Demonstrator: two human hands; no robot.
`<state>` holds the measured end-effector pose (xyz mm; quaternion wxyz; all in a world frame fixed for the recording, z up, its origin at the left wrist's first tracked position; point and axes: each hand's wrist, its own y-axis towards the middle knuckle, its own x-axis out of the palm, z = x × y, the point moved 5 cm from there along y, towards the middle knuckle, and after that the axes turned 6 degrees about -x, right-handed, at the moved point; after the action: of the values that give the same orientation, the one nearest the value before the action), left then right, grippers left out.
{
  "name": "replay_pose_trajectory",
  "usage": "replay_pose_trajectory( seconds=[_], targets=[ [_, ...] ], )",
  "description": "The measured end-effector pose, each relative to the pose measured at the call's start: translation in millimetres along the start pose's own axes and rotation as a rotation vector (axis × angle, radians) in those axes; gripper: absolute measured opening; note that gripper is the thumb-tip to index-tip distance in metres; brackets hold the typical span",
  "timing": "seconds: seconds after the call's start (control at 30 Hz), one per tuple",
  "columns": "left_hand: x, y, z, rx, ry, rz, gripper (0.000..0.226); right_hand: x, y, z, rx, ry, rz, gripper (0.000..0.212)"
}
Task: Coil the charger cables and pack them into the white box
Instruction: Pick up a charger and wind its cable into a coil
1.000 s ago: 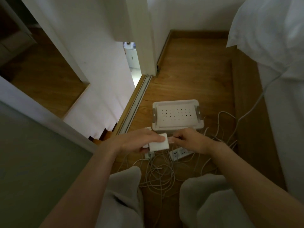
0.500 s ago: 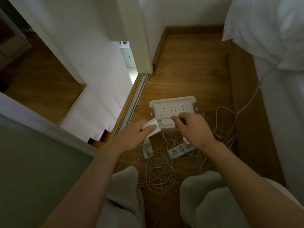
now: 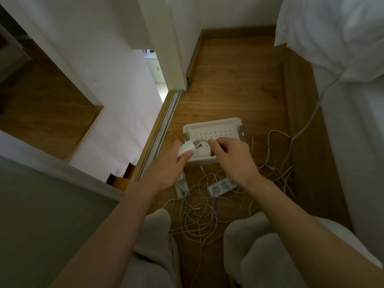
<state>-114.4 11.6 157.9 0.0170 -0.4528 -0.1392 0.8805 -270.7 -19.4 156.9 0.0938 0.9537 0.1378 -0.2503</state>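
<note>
The charger brick (image 3: 186, 149) sits in the left hand (image 3: 166, 169), raised just over the near-left corner of the white box (image 3: 214, 125), its metal prongs pointing right toward the other hand. The thumb presses across the brick's lower face and the fingers curl behind it — a firm grasp, with the wrist angled up and inward from a forearm that runs in from the lower left. A short run of cable (image 3: 202, 141) arcs from the brick's prong end to the right hand (image 3: 232, 157), whose thumb and forefinger pinch it while the remaining fingers fold loosely into the palm; the knuckles face up, and the forearm stretches in from the lower right.

The white box rests closed on the wooden floor (image 3: 234, 80), its dotted lid up and a grey latch on its right side. Nearer the person, between the two knees in pale trousers (image 3: 155, 235), a loose tangle of white cables (image 3: 197, 217) spreads over the floor. A white power strip (image 3: 221, 186) lies in that tangle, partly under the right wrist. Another grey cable (image 3: 307, 125) runs up toward the white bedding (image 3: 336, 32) on the right.
</note>
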Motion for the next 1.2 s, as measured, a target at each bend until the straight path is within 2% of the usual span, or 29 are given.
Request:
replay_pose_trajectory(
  seconds=[0.1,0.2,0.3,0.43,0.53,0.63,0.7,0.8,0.9,1.07,1.2],
  targets=[
    [3.7,2.7,-4.9,-0.068,0.006,0.075,0.024,22.4,-15.5,-5.5,-0.059,-0.044,-0.142,0.028],
    [4.7,5.9,-7.0,-0.167,-0.147,0.141,0.027,49.9,-31.7,-12.8,-0.124,-0.129,-0.271,0.026],
    [9.3,7.5,-6.1,-0.294,-0.479,0.11,0.023,66.0,-39.4,-15.8,-0.149,-0.13,-0.309,0.025],
    [16.4,4.4,-1.8,-0.427,-0.982,0.009,0.03,80.6,-45.1,-14.3,-0.246,-0.244,-0.396,0.026],
    [15.0,2.7,5.9,-0.403,-1.355,-0.059,0.031,84.2,-43.5,-6.2,-0.244,-0.255,-0.445,0.024],
    [8.7,3.6,9.0,-0.358,-1.504,-0.103,0.036,82.8,-39.3,0.5,-0.184,-0.186,-0.533,0.018],
    [2.3,3.3,10.7,-0.298,-1.51,-0.156,0.038,79.4,-34.2,7.1,-0.142,-0.157,-0.589,0.02],
    [-5.5,2.5,11.3,-0.203,-1.417,-0.279,0.038,71.6,-25.3,23.5,-0.14,-0.293,-0.645,0.022],
    [-11.8,0.1,7.5,-0.164,-1.251,-0.373,0.043,59.3,-14.5,40.9,-0.099,-0.408,-0.583,0.025],
    [-23.6,-9.8,-3.3,-0.156,-0.716,-0.298,0.048,26.1,3.1,40.3,-0.074,-0.415,-0.371,0.029],
    [-26.1,-13.6,-7.4,-0.147,-0.531,-0.205,0.035,10.3,13.0,22.2,-0.129,-0.398,-0.217,0.029]
  ],
)
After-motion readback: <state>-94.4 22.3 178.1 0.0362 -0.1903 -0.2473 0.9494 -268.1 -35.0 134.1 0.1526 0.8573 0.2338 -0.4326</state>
